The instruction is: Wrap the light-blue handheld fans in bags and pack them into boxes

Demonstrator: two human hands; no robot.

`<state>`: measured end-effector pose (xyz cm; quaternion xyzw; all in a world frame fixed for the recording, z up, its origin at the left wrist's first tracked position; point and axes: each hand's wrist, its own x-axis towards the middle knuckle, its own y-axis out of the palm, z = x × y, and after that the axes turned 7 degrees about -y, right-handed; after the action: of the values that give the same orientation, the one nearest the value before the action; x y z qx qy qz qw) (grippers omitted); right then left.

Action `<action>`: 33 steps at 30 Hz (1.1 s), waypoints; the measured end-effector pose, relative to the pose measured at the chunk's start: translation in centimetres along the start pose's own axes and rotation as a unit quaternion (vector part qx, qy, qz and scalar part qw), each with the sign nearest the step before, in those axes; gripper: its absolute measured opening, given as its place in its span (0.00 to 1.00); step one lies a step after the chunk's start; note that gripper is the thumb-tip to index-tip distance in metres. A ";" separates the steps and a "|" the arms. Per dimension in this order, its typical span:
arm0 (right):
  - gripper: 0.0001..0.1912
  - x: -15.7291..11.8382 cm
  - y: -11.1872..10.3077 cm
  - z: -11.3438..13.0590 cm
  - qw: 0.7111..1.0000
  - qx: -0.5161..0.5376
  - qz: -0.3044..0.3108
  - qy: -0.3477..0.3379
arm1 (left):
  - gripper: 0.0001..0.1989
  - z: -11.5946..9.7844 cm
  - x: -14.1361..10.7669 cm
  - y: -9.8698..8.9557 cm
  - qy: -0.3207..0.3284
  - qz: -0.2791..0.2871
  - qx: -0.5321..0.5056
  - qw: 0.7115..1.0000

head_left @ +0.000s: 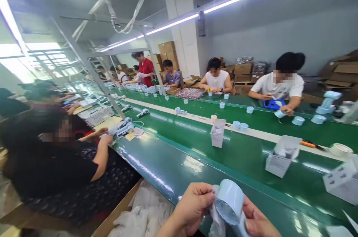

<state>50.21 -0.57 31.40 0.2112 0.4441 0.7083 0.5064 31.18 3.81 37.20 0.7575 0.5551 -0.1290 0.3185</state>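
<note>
Near the bottom of the head view, a light blue device (229, 199) with a round, drum-shaped head is held tilted over the near table edge. My right hand (258, 218) is closed around its handle and side from the right. On the left of the device, my left hand (192, 205) pinches a thin, whitish translucent bag (216, 222) that hangs beside the round head. The handle's lower part runs out of the frame. Below and left, a cardboard box (116, 216) holds many crumpled translucent bags (145, 211).
Open white boxes (279, 162) stand on the green conveyor (179, 132), with blue round parts (298, 120) along its far side. A person in black (50, 155) sits close on the left; several people work across the line. An orange tool (309, 144) lies at right.
</note>
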 end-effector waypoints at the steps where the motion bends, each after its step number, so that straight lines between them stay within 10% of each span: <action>1: 0.36 -0.1 -0.2 0.6 1.000 -0.018 0.001 -0.016 | 0.24 -0.1 0.0 0.6 -0.001 -0.007 0.005 1.000; 9: 0.25 -5.0 -3.4 7.9 0.973 -0.026 -0.172 -0.150 | 0.23 -1.4 1.3 3.2 -0.021 -0.002 0.037 0.999; 17: 0.42 -5.4 -1.7 2.2 0.999 -0.025 -0.009 -0.024 | 0.15 1.3 2.3 7.4 0.029 0.014 0.060 0.998; 22: 0.47 -5.0 -1.2 1.4 0.999 -0.011 -0.014 -0.029 | 0.10 3.9 3.3 6.3 -0.021 0.119 0.154 0.981; 26: 0.34 -5.9 -1.0 2.3 0.996 -0.070 -0.045 -0.042 | 0.16 4.4 4.4 5.5 -0.044 0.037 0.044 0.997; 30: 0.28 -6.3 -1.6 2.2 0.979 -0.142 -0.148 -0.016 | 0.19 3.2 4.8 5.3 0.026 -0.024 -0.002 0.999; 33: 0.26 -6.2 -1.7 1.3 0.971 -0.157 -0.173 -0.040 | 0.14 2.7 4.6 4.8 0.156 0.005 0.192 0.969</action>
<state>54.52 -5.48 31.54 0.0766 0.3365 0.6617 0.6656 37.66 4.74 34.31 0.8180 0.5589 -0.1119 0.0774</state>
